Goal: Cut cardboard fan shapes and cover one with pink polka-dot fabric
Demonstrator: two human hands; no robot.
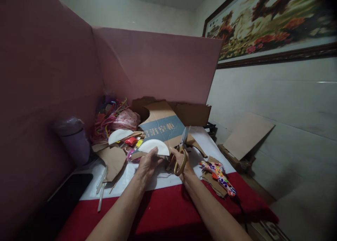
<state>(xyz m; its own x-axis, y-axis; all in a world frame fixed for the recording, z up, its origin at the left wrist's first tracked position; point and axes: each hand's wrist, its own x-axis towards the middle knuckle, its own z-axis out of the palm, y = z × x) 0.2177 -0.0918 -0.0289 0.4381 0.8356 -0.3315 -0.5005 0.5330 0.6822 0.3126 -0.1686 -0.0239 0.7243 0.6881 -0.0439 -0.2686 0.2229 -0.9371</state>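
A white half-round paper piece, like half a paper plate, is gripped at its lower edge by my left hand, thumb on top. My right hand holds gold-handled scissors with the blades pointing up and away; its thumb and fingertips come close to the paper's right end, and I cannot tell whether they touch it. Behind both hands leans a brown cardboard piece with a blue printed band. Another white half-round piece lies to the left, beside thin wooden sticks.
A flower-patterned glue gun rests on cardboard at the right, its cord trailing off the front. Cut cardboard and clear glue sticks lie at left, near a purple cup and a black phone-like slab. Pink panels stand behind.
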